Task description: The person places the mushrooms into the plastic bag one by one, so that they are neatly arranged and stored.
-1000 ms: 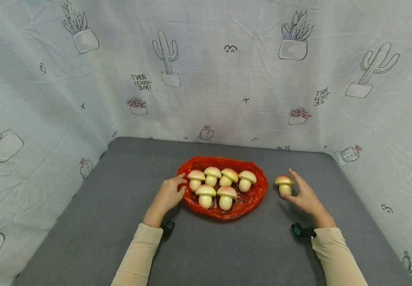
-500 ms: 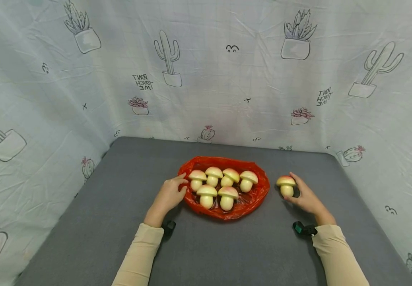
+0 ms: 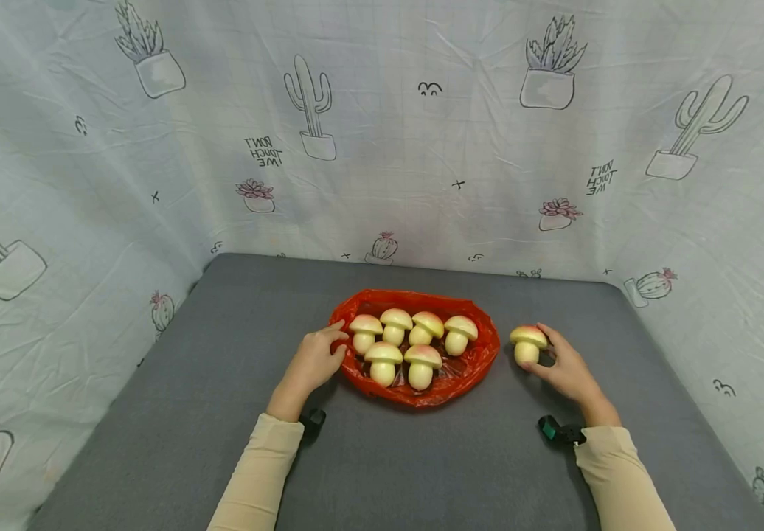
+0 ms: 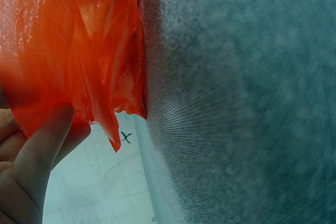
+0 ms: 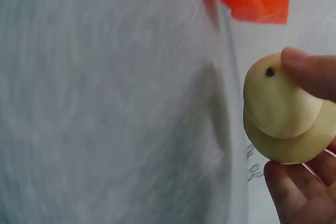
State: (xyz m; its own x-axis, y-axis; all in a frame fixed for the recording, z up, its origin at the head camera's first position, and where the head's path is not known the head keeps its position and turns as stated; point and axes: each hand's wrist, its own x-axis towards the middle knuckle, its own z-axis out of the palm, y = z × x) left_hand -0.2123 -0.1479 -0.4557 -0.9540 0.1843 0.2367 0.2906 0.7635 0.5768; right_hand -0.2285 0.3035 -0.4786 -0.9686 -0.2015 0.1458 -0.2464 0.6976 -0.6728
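Note:
A toy mushroom (image 3: 526, 345) with a yellow cap blushed red is pinched in my right hand (image 3: 566, 372), to the right of the bag. In the right wrist view the thumb presses the mushroom's (image 5: 278, 103) stem end, which bears a dark spot, and the fingers lie under its cap. My left hand (image 3: 312, 363) pinches the left rim of a red plastic bag (image 3: 415, 403), spread wide with its mouth upward. Thumb and fingers grip the thin bag wall (image 4: 79, 51) in the left wrist view. Inside the bag several similar mushrooms (image 3: 419, 366) lie in two rows.
A grey cloth-covered table (image 3: 382, 472) carries the bag near its middle. White curtains (image 3: 382, 147) printed with cacti enclose the back and both sides. Black straps (image 3: 557, 430) sit at both wrists.
My right hand has closed its fingers on the mushroom beside it and now shifts slightly left with it. The left hand stays at the bag's rim.

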